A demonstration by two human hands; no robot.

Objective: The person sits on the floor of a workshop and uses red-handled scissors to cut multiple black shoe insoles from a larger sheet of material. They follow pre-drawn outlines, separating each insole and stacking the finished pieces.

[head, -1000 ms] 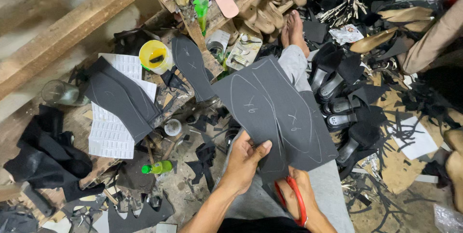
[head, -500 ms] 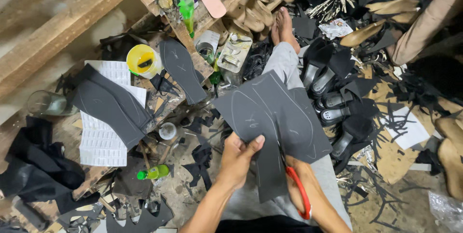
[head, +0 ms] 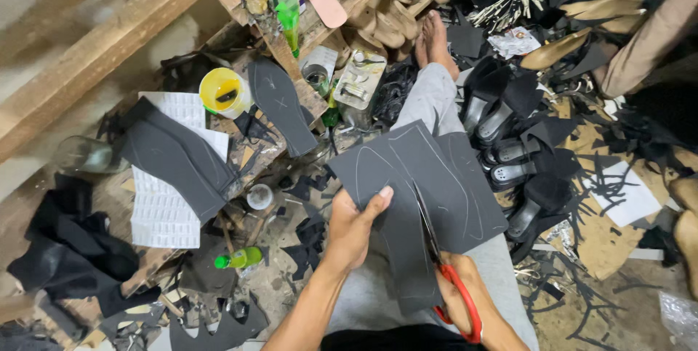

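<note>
The right hand [head: 462, 289] at 5 o'clock is closed through the red scissors [head: 445, 271], whose blades bite into the dark rubber sheet [head: 422, 191] from its near edge. The left hand [head: 352, 231] pinches that sheet's left part, thumb on top. The sheet lies over the lap, its far edges free. At 10 o'clock, cut black soles [head: 178, 155] crowd the wooden bench [head: 251, 151]; at 2 o'clock black sandals [head: 502, 140] hem the leg in.

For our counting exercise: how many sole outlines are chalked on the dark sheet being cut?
2 clearly: one on the sheet's left part by the left hand, one on its right part; another may hide near the scissors.
</note>
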